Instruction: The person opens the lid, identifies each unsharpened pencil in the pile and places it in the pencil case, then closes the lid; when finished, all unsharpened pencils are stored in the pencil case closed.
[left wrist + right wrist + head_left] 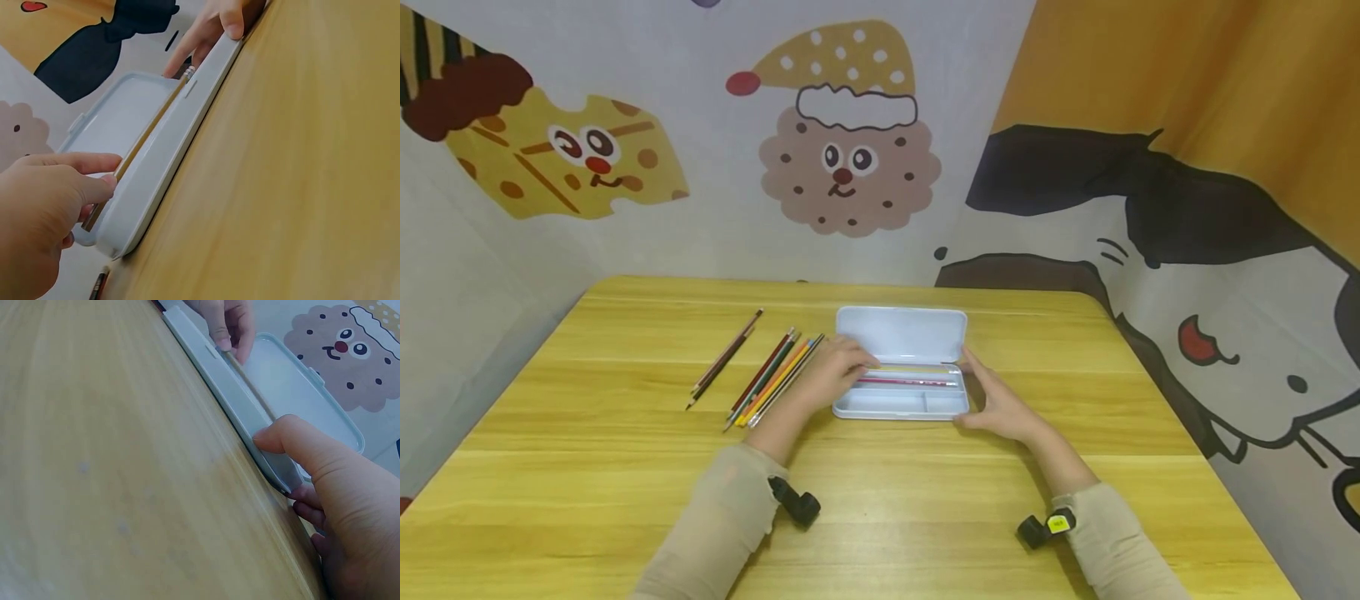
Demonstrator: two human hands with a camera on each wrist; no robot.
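A pale blue-white pencil case (880,406) lies on the table with its lid (901,332) raised toward the wall. My left hand (835,367) reaches over the case's left end. Between thumb and fingers it pinches a yellow pencil (147,134), which lies lengthwise over the case, eraser end to the right. Just in front of it, inside the case, is a red pencil (917,382). My right hand (1000,404) holds the case's right end, thumb (272,439) at the front corner and fingers round the side.
Left of the case lies a bundle of several coloured pencils (771,385), under the left forearm's edge. Two darker pencils (722,367) lie farther left. A small divider splits the case's front compartment. Behind the wooden table (917,517) hangs a cartoon-printed curtain (700,242).
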